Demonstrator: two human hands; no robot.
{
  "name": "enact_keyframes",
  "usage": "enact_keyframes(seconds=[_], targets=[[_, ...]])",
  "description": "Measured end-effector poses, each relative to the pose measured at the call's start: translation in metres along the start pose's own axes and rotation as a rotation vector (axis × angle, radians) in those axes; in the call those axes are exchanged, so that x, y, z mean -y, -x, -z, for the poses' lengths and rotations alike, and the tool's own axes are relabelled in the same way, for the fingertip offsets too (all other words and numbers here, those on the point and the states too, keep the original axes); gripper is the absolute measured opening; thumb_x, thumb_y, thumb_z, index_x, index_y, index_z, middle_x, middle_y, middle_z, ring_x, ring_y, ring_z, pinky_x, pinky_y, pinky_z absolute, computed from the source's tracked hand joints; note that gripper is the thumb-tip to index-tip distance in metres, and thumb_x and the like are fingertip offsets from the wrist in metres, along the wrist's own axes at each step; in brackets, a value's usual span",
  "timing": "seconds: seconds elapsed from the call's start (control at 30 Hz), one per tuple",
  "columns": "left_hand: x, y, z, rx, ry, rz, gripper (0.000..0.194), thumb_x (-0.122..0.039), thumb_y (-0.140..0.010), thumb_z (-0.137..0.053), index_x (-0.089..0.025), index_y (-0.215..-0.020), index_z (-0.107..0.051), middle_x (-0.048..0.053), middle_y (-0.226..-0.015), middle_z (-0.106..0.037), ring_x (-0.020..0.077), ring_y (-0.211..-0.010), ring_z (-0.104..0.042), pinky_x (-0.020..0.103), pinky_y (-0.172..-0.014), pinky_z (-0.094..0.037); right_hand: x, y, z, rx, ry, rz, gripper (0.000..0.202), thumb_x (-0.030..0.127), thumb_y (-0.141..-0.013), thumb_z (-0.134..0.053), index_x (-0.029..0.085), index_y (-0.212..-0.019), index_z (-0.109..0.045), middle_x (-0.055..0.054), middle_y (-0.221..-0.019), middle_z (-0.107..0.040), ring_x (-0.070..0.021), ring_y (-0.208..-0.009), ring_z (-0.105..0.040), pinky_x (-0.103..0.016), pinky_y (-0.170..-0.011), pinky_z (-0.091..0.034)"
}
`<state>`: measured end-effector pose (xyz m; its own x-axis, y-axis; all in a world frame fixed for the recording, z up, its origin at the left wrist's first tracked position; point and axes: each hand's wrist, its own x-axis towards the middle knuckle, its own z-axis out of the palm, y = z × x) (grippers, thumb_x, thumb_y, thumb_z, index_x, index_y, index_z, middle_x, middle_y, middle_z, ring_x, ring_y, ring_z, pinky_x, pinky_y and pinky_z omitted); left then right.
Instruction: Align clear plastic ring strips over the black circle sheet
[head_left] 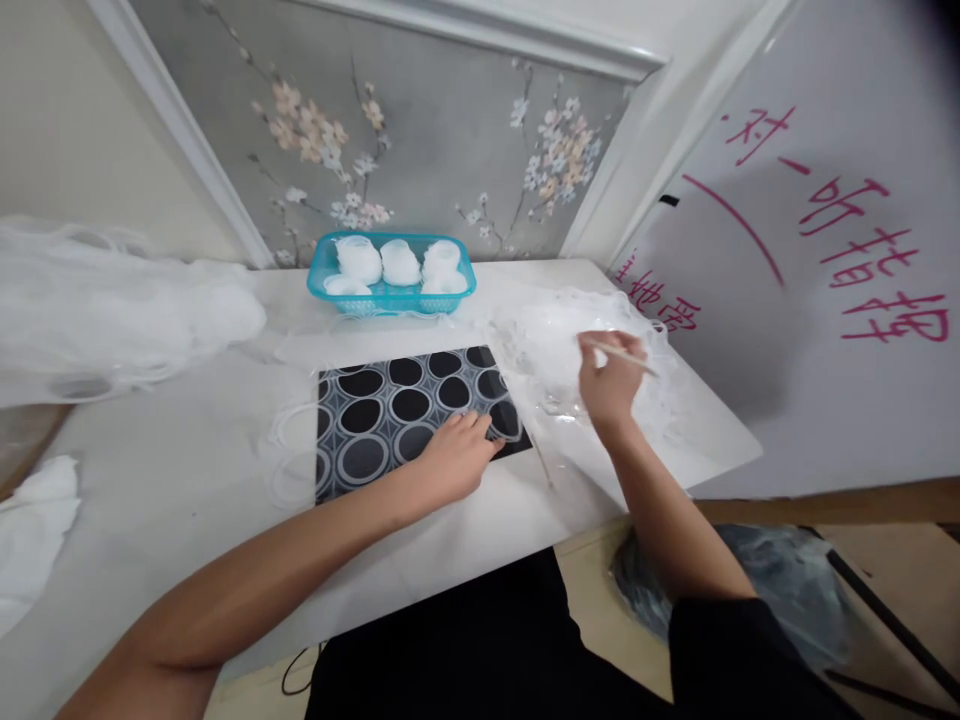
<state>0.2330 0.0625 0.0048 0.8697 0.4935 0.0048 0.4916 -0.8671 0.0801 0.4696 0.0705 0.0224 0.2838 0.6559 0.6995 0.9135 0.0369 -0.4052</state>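
Note:
My left hand [459, 458] lies palm down on the front right part of a black and grey circle-patterned mat [365, 462]. Its fingers are stretched out near a pale ring shape at the mat's right edge. In the air to the right, my right hand [611, 388] pinches a thin pale stick [626, 355], which points right and slightly down. Beneath and behind that hand spreads a heap of thin white, sheer material [551, 335], its pieces too blurred to make out. A second thin stick [543, 466] rests on the table just right of the mat.
A blue plastic basket [391, 297] with several white rounded bundles stands behind the mat. Fluffy white material [127, 325] piles up at the left. A whiteboard [810, 400] with red writing borders the table [202, 470] at the right. Below it lies a plastic bag [780, 580].

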Motion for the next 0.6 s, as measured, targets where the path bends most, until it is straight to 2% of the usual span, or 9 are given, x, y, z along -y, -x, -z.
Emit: enact_keyframes(seconds=[0.03,0.07,0.1,0.23,0.33,0.4,0.5,0.6], targets=[[0.000,0.003,0.001,-0.006,0.013,-0.015,0.052,-0.007,-0.078,-0.047,-0.026,-0.126,-0.057,0.009,-0.099,-0.053,0.0236,-0.092,-0.049,0.034,-0.075,-0.038,0.003,-0.006,0.002,-0.068,-0.044,-0.048,0.022,0.026,-0.089,-0.046,0.021,-0.090,-0.067,-0.010,-0.096,-0.068,-0.0294,-0.105,-0.053,-0.051,-0.095,-0.035],[0.001,0.008,0.002,-0.017,0.023,-0.026,0.052,-0.010,-0.080,-0.048,-0.027,-0.128,-0.055,0.009,-0.100,-0.053,0.0229,-0.092,-0.049,0.034,-0.076,-0.038,0.008,-0.005,0.004,-0.077,-0.106,-0.064,0.022,0.027,-0.090,-0.045,0.021,-0.089,-0.066,-0.009,-0.095,-0.069,-0.0280,-0.104,-0.054,-0.049,-0.095,-0.036],[0.001,0.015,0.003,-0.030,0.028,-0.029,0.051,-0.013,-0.082,-0.049,-0.027,-0.131,-0.052,0.008,-0.101,-0.053,0.0221,-0.092,-0.049,0.033,-0.076,-0.038,0.016,0.001,0.004,-0.028,-0.178,-0.055,0.022,0.028,-0.090,-0.046,0.021,-0.088,-0.067,-0.007,-0.094,-0.069,-0.0265,-0.101,-0.055,-0.047,-0.095,-0.038],[0.005,0.046,0.003,-0.075,-0.029,0.075,0.039,-0.031,-0.091,-0.045,-0.023,-0.129,-0.052,0.007,-0.098,-0.054,0.0221,-0.091,-0.050,0.034,-0.076,-0.038,0.051,0.061,-0.004,0.430,-0.425,0.024,0.016,0.028,-0.087,-0.054,0.024,-0.084,-0.068,-0.004,-0.089,-0.071,-0.0244,-0.098,-0.057,-0.041,-0.091,-0.045],[0.006,0.062,0.000,-0.052,-0.095,0.136,0.037,-0.039,-0.093,-0.043,-0.022,-0.122,-0.057,0.007,-0.094,-0.056,0.0233,-0.088,-0.051,0.036,-0.074,-0.037,0.066,0.095,-0.014,0.620,-0.553,0.002,0.013,0.030,-0.086,-0.057,0.024,-0.085,-0.069,-0.002,-0.087,-0.071,-0.0236,-0.102,-0.056,-0.039,-0.091,-0.045],[0.006,0.066,-0.002,-0.036,-0.121,0.133,0.036,-0.034,-0.093,-0.041,-0.020,-0.123,-0.057,0.007,-0.091,-0.057,0.0233,-0.086,-0.051,0.035,-0.072,-0.036,0.069,0.102,-0.019,0.661,-0.588,-0.019,0.012,0.029,-0.086,-0.059,0.025,-0.085,-0.069,-0.002,-0.088,-0.071,-0.0235,-0.104,-0.056,-0.039,-0.091,-0.046],[0.005,0.066,-0.005,-0.027,-0.137,0.103,0.036,-0.023,-0.092,-0.041,-0.017,-0.123,-0.056,0.008,-0.088,-0.058,0.0235,-0.085,-0.051,0.036,-0.070,-0.035,0.067,0.099,-0.022,0.678,-0.581,-0.039,0.011,0.028,-0.084,-0.060,0.025,-0.086,-0.070,-0.002,-0.090,-0.072,-0.0244,-0.107,-0.056,-0.040,-0.092,-0.046],[0.006,0.064,-0.007,-0.034,-0.121,0.097,0.036,-0.020,-0.090,-0.042,-0.016,-0.122,-0.057,0.008,-0.087,-0.058,0.0237,-0.085,-0.051,0.036,-0.069,-0.036,0.065,0.097,-0.021,0.687,-0.578,-0.054,0.011,0.029,-0.084,-0.061,0.026,-0.085,-0.071,-0.002,-0.089,-0.072,-0.0242,-0.108,-0.057,-0.040,-0.094,-0.046]])
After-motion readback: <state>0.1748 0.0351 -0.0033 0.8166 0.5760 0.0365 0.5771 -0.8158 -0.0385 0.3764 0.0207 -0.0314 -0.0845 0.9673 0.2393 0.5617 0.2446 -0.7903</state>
